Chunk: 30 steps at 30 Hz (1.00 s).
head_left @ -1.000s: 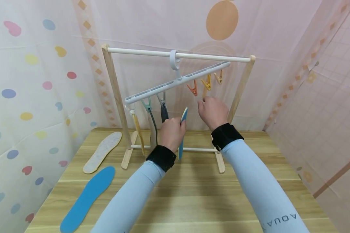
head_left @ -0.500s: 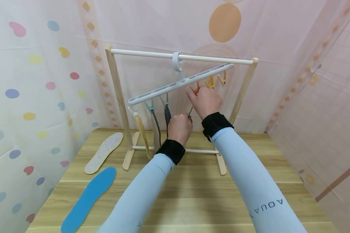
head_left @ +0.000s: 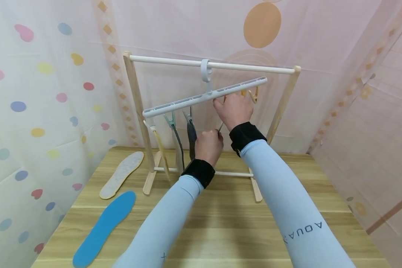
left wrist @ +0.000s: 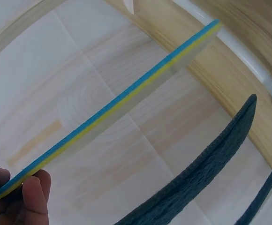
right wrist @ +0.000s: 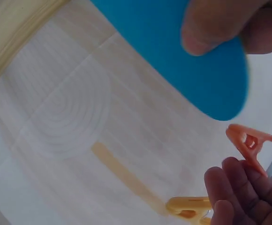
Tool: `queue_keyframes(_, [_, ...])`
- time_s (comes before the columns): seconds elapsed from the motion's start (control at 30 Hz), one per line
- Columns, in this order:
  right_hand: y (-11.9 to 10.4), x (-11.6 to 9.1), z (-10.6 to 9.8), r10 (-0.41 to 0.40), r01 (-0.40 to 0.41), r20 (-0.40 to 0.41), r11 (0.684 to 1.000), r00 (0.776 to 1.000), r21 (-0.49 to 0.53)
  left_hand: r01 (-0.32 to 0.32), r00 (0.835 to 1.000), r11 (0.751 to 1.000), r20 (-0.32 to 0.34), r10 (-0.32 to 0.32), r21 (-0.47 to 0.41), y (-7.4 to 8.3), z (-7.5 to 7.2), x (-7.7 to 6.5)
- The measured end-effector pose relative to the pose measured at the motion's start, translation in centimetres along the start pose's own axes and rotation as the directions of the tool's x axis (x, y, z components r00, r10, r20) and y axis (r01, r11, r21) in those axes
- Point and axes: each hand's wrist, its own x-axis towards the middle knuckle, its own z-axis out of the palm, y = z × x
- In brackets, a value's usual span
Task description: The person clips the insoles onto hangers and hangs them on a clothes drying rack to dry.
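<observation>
My left hand (head_left: 209,147) pinches an insole (left wrist: 122,97) near one end, thumb on one side and fingers on the other. It has a blue face and a yellow layer along its edge. In the head view the hand hides most of it. Above, my right hand (head_left: 236,111) is up at the grey clip hanger (head_left: 177,105), with an orange clip (right wrist: 248,130) between its thumb and fingers. The insole's rounded blue end lies close to that clip in the right wrist view. Beside those fingers hangs a yellow clip (right wrist: 187,204).
Further left, white (head_left: 152,127), green (head_left: 171,121) and grey (head_left: 188,116) clips hold hanging insoles, one dark (head_left: 191,136). The hanger tilts on a rack's white rod (head_left: 167,60). A grey insole (head_left: 122,175) and a blue insole (head_left: 104,229) lie on the wooden table (head_left: 221,238).
My right hand has moved up and left onto the orange clip. My left hand has shifted right with the insole, bringing the two hands closer. The hanger's right end has dipped slightly.
</observation>
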Motion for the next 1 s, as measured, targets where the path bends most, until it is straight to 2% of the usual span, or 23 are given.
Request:
queue_keyframes(0.17, [-0.6, -0.4, -0.1, -0.055, 0.054, -0.019, 0.998, 0.998, -0.017, 0.035, 0.999, 0.999, 0.0, -0.035, -0.009, -0.4, 0.0, 0.1])
queue_keyframes(0.47, [-0.8, -1.1, -0.4, -0.089, 0.088, -0.024, 0.995, 0.996, -0.043, 0.097, 0.995, 0.995, -0.026, -0.098, -0.029, -0.8, -0.7, 0.1])
queue_keyframes(0.63, [-0.9, -1.4, -0.4, -0.086, 0.084, -0.037, 0.995, 0.996, -0.049, 0.065, 0.995, 0.997, -0.077, -0.069, -0.051, -0.7, -1.0, 0.3])
queue_keyframes(0.77, [-0.9, -1.5, -0.4, -0.083, 0.081, -0.039, 0.995, 0.996, -0.059, 0.016, 0.994, 0.999, -0.105, -0.021, -0.05, -0.5, -1.3, 0.5])
queue_keyframes(1.0, [-0.7, -1.8, -0.2, -0.081, 0.079, -0.062, 0.996, 0.995, -0.042, -0.006, 0.997, 0.998, -0.075, 0.002, -0.06, -0.2, -1.3, 0.3])
